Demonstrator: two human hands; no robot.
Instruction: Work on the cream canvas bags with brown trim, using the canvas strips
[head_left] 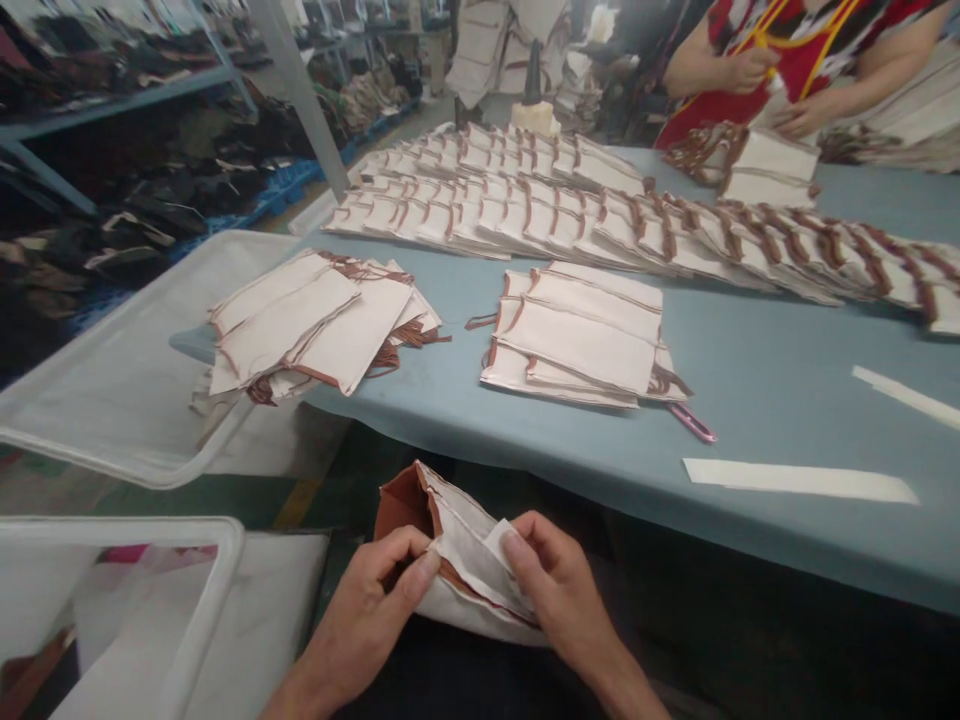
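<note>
A cream cloth bag with brown trim (461, 555) lies in my lap below the table edge. My left hand (375, 600) pinches its left side, thumb on top. My right hand (559, 585) presses fingers on a small white slip at the bag's opening. On the blue table (787, 400) in front of me lie two stacks of the same folded bags, one stack at the left edge (315, 325) and one in the middle (581, 335).
Long rows of overlapped bags (600, 210) cover the far table. Another person in a red apron (780, 60) handles a pile at the far right. Two white strips (799, 480) and a pink tool (694, 422) lie near me. White bins (112, 400) stand at left.
</note>
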